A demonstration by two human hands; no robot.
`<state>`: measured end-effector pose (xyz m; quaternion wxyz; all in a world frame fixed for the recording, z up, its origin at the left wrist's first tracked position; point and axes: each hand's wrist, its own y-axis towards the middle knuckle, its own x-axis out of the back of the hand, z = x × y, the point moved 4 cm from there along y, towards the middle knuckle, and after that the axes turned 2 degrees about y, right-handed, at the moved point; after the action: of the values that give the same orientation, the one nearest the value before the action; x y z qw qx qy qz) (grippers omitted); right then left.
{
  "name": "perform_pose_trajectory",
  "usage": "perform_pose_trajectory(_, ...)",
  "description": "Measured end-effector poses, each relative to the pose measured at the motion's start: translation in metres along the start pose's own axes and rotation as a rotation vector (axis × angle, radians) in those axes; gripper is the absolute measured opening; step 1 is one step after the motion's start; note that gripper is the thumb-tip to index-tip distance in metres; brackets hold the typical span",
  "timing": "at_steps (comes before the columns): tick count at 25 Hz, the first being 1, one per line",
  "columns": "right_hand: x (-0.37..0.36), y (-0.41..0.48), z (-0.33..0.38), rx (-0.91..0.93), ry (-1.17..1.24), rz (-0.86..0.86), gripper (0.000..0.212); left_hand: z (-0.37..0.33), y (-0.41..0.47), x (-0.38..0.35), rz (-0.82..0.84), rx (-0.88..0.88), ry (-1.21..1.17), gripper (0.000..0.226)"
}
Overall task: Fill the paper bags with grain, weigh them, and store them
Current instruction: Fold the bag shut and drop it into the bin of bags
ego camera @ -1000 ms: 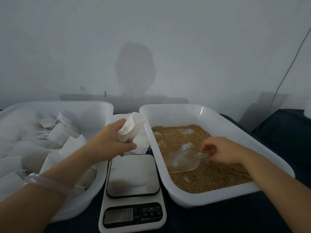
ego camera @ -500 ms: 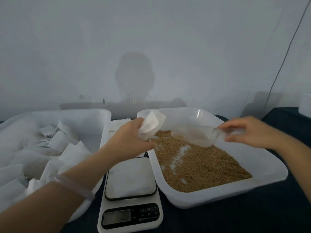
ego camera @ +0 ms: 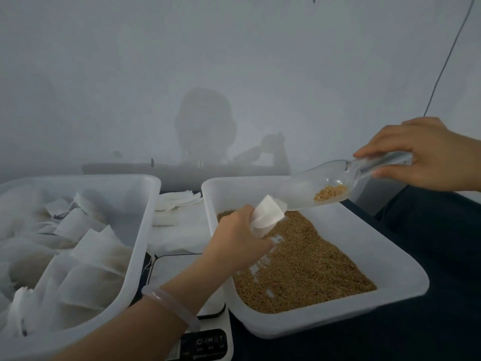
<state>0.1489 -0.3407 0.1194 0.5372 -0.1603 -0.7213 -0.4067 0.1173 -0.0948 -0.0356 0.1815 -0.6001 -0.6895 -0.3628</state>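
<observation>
I curled my left hand (ego camera: 234, 239) round the paper bag (ego camera: 268, 217) above the tray (ego camera: 390, 290), so spills would rejoin the grain (ego camera: 299, 269); my right hand (ego camera: 426, 155) pinched the scoop (ego camera: 312, 186).

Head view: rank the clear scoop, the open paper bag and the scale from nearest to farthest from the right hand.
1. The clear scoop: held by its handle in the right hand, above the grain tray's far side.
2. The paper bag: at the scoop's lip, gripped by the left hand.
3. The scale: bottom centre, left of the grain tray, nearest the person.
</observation>
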Motion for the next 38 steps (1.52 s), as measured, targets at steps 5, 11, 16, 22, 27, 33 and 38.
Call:
perform_pose_trajectory(5, 0.002, 0.009, 0.011, 0.055, -0.171, -0.033, 0.035, 0.001, 0.001, -0.008, 0.007, -0.016, 0.007, 0.035)
perform_pose_trajectory(11, -0.001, 0.013, 0.02, 0.109, -0.247, -0.027, 0.038, 0.003, 0.001, -0.008, -0.017, -0.036, 0.0, 0.035)
perform_pose_trajectory(16, -0.001, 0.019, 0.015, 0.073, -0.241, -0.037, 0.048, 0.002, 0.0, -0.006, -0.012, -0.017, -0.016, 0.032)
perform_pose_trajectory(22, -0.03, 0.003, -0.009, -0.189, 0.188, 0.035, 0.038, 0.007, -0.009, 0.023, 0.044, 0.117, -0.277, 0.027)
perform_pose_trajectory(27, -0.144, -0.026, 0.017, -0.307, 0.278, 0.466, 0.018, 0.022, -0.016, 0.069, 0.144, 0.094, -0.5, 0.01)
perform_pose_trajectory(33, -0.169, 0.001, 0.068, -0.227, 0.326, 0.533, 0.054, 0.052, -0.023, 0.093, 0.296, -0.018, -0.255, 0.008)
perform_pose_trajectory(38, -0.142, 0.053, 0.179, 0.089, 0.857, 0.204, 0.061, 0.06, -0.027, 0.093, 0.366, -0.099, -0.129, 0.02)
